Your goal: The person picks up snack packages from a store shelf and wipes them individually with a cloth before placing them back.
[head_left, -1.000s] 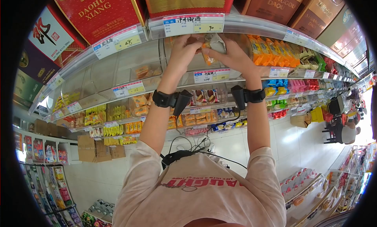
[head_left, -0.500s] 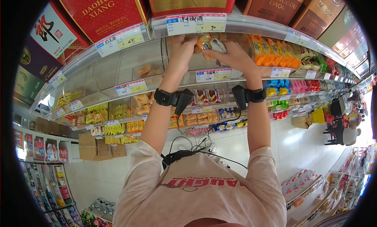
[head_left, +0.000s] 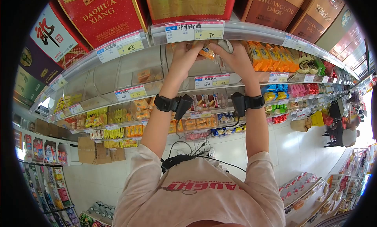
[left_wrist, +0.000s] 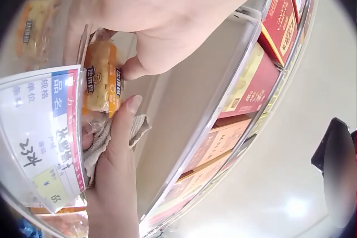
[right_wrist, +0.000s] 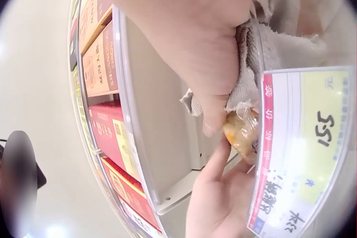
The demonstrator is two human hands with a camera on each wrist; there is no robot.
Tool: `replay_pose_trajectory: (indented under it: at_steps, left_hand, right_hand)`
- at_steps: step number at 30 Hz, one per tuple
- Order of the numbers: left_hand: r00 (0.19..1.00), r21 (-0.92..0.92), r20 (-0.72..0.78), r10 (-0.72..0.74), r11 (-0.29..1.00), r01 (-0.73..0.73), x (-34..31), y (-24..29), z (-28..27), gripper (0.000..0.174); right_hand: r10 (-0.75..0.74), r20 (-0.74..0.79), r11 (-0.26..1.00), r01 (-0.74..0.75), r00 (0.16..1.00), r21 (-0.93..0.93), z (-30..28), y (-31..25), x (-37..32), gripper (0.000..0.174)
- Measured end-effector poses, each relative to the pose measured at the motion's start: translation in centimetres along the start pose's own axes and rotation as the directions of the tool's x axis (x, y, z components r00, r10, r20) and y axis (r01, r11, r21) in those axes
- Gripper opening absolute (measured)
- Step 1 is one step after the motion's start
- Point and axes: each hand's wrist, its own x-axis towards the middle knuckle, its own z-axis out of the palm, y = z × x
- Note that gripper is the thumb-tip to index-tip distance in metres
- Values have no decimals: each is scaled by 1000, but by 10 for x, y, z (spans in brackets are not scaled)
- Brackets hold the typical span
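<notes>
Head view, upper centre: the left hand (head_left: 183, 59) pinches an orange-wrapped snack (head_left: 206, 51); the right hand (head_left: 236, 59) grips a grey cloth (head_left: 226, 46). The left wrist view shows the snack's lettering; in the right wrist view, a price tag (right_wrist: 304, 146) partly covers the snack.

A long, tiered display shelf (head_left: 112, 74) with clear plastic bins bows across the head view, its top level lined with upright gift boxes (head_left: 106, 17), one red and marked DAOHUA XIANG. Below spreads a floor (head_left: 284, 148) of pale, glossy tiles streaked with reflections. To the left, brown cardboard cartons (head_left: 87, 150) sit near a white shelving unit (head_left: 47, 136), with a dark-framed rack (head_left: 63, 209) closer in. On the right stand a yellow crate (head_left: 317, 118), a black chair (head_left: 333, 136) and a low display stand (head_left: 308, 191); strong white light floods that edge. The left wrist view shows a pale ceiling (left_wrist: 301, 82) with a glowing patch
</notes>
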Motion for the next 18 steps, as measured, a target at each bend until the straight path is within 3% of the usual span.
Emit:
replay_pose_trajectory:
  at_steps: [3,6,10,13,16,18]
  left_hand:
    - [999,-27,-46,2,1000,-3,-2,2,3,48]
    - [999,-21,-39,-17,1000,16,1,4,1,49]
    - [999,-31,-27,-33,999,32,-7,12,8,49]
    - [999,92,-25,-46,995,49,-1,6,4,52]
    - [999,307,-11,35,951,-30,-5,9,1,56]
    - [981,335,75,179,922,-194,-2,-2,-2,57]
  right_hand:
    - [0,-108,999,-6,994,-50,4,0,2,43]
    - [73,15,990,-71,997,-123,3,3,0,39]
    - [63,66,994,-57,996,-96,-3,-8,-4,37]
    - [71,67,991,-63,995,-114,-5,-8,-5,36]
    - [59,20,990,-55,998,-133,-4,-10,-4,35]
    - [37,-9,990,-38,999,-134,-2,-9,-4,34]
